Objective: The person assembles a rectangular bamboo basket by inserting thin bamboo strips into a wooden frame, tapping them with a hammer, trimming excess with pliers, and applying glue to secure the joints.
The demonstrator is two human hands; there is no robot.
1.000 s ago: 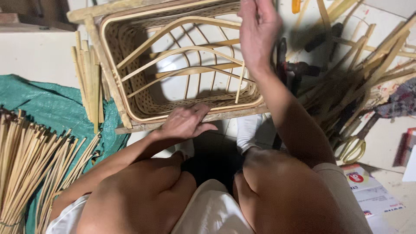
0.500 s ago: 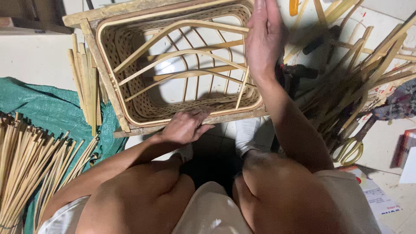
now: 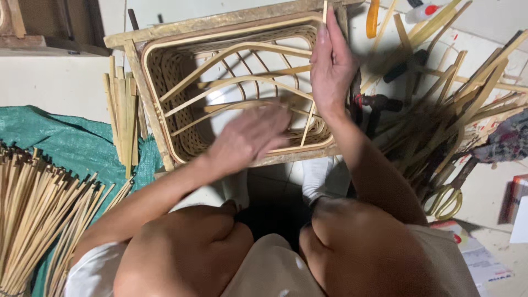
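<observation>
Your left hand [image 3: 250, 137] has lifted off the rim, fingers loosely spread over the rattan basket [image 3: 181, 118]; your right hand [image 3: 331, 63] pinches a strip [image 3: 325, 11] at its far corner.

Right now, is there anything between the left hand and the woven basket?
Nothing visible stands between them. The left hand is blurred and lies over the curved ribs on the near side of the basket. The right hand holds a thin strip at the basket's right side.

basket [image 3: 181, 110] centre, ahead of knees | stick bundle [image 3: 38, 214] left | scissors [image 3: 446, 201] right
</observation>
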